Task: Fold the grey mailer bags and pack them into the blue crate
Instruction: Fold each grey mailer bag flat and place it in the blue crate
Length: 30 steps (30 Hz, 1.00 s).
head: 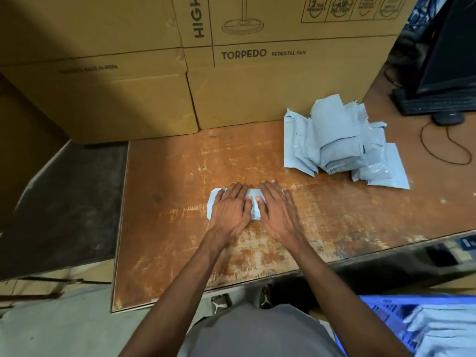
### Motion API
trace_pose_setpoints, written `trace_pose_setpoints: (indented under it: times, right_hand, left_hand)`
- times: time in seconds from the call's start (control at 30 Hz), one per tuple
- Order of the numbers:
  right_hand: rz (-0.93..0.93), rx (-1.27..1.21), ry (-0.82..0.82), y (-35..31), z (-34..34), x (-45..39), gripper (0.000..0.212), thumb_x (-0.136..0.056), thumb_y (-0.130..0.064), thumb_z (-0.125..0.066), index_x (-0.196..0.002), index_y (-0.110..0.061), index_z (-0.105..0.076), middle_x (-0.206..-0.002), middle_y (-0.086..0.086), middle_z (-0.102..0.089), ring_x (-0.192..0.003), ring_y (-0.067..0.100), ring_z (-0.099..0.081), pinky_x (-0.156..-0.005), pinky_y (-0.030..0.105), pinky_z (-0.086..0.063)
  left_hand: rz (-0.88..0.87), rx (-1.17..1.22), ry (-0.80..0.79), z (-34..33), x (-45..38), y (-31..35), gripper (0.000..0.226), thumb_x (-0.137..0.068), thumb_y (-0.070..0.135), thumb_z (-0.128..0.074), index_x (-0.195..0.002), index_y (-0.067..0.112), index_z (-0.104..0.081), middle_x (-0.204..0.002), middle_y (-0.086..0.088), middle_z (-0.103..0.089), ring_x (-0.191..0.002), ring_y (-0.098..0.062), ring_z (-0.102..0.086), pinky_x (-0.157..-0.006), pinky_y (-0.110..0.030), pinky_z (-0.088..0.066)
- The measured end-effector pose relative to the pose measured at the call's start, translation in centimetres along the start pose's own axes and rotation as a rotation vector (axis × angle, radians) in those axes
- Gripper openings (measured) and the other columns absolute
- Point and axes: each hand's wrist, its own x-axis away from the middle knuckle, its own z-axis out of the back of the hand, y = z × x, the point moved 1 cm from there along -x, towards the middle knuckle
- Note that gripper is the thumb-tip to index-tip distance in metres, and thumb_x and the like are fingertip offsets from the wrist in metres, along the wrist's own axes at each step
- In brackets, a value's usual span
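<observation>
Two flat hands, your left hand (230, 212) and right hand (277, 210), press one folded mailer bag (253, 205); next, carry it to the blue crate (381, 313) lower right.

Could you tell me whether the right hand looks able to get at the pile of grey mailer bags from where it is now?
Probably yes: the right hand lies flat on the folded bag, and only bare tabletop separates it from the pile.

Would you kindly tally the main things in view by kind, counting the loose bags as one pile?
Bag under both hands: 1
Pile of grey bags: 1
Blue crate: 1
Cardboard boxes: 2
Keyboard: 1
Mouse: 1
Monitor: 1
Total: 8
</observation>
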Motion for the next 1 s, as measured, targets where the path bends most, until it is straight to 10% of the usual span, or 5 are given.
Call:
trace_pose_setpoints:
  times: [1.0]
  right_hand:
    - [-0.02,0.124,-0.061,0.1,-2.1,0.3,0.067,-0.108,-0.045,-0.001,-0.164,-0.019,-0.025,-0.171,-0.001,-0.024,-0.16,0.022,-0.014,-0.128,0.055,-0.011]
  left_hand:
    - [-0.032,-0.03,0.017,-2.4,0.5,-1.6,0.058,-0.11,0.04,-0.021,-0.162,0.015,-0.028,-0.167,-0.001,-0.03,-0.156,-0.015,-0.022,-0.128,-0.043,-0.005]
